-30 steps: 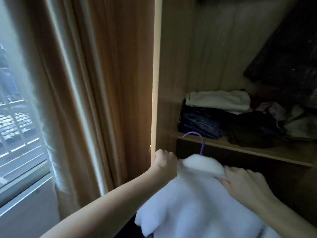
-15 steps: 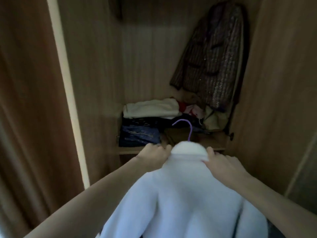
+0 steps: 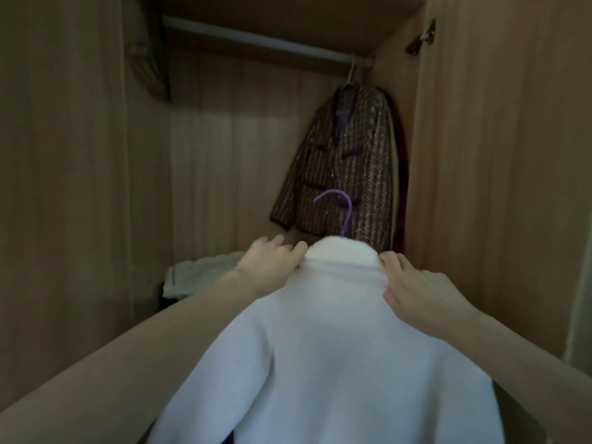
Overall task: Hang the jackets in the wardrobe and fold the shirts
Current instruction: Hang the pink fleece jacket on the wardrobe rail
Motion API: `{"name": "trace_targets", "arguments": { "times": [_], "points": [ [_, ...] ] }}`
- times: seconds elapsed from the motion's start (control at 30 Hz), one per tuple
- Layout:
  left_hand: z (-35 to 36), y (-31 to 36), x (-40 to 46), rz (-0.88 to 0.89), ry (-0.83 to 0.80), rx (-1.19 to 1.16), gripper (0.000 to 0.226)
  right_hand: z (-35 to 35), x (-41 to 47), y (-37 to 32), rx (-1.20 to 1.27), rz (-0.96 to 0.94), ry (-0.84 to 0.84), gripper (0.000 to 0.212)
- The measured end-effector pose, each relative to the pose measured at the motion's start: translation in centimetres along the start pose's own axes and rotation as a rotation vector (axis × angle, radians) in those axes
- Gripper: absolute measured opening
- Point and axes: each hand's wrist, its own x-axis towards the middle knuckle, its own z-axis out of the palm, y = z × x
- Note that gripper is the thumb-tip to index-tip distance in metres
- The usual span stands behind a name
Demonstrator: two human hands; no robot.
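A white fleece jacket [image 3: 323, 341] hangs on a purple hanger whose hook [image 3: 339, 208] sticks up above the collar. My left hand [image 3: 269, 262] grips the jacket's left shoulder beside the collar. My right hand [image 3: 413, 290] grips the right shoulder. I hold the jacket up inside the open wardrobe, well below the metal rail [image 3: 266, 38] that runs across the top. A dark striped jacket [image 3: 346, 168] hangs from the rail's right end, just behind the purple hook.
Wooden wardrobe walls stand close on the left [image 3: 80, 187] and right [image 3: 499, 187]. A folded white garment [image 3: 201, 272] lies on a shelf low at the back left, partly hidden by my left arm. A door hinge [image 3: 423, 36] sits at the upper right.
My view has swung from the window and curtain to the wardrobe interior and tilted up to the rail. Both hands have raised the white jacket toward the hanging striped jacket.
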Motion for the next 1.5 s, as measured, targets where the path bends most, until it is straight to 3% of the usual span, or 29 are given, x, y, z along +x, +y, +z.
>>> {"name": "trace_targets", "arguments": {
  "times": [0.2,0.33,0.53,0.97,1.1,1.33,1.5],
  "points": [
    [1.2,-5.4,9.5,-0.207,-0.007,0.017,0.048,1.9,8.4,5.3,-0.063,-0.022,0.226,0.069],
    [2.8,-8.0,14.5,-0.237,0.013,0.059,0.044,3.9,14.0,8.3,-0.095,-0.003,0.326,0.071],
    [6.3,-11.9,21.4,-0.278,-0.001,0.08,0.042,6.0,21.4,10.3,-0.172,0.081,0.275,0.059],
    [15.8,-22.2,34.3,-0.235,0.131,0.085,0.037,10.1,37.3,13.8,-0.154,0.097,0.217,0.05],
    [17.4,-25.7,39.7,-0.269,0.199,0.007,0.036,9.3,42.2,14.4,-0.224,0.125,0.262,0.043],
    [20.4,-28.0,47.8,-0.261,0.241,-0.072,0.033,8.0,48.1,16.1,-0.269,0.181,0.26,0.013],
    [19.7,-29.8,53.1,-0.295,0.347,-0.285,0.032,5.9,51.9,18.1,-0.248,0.213,0.331,0.011]
  ]
}}
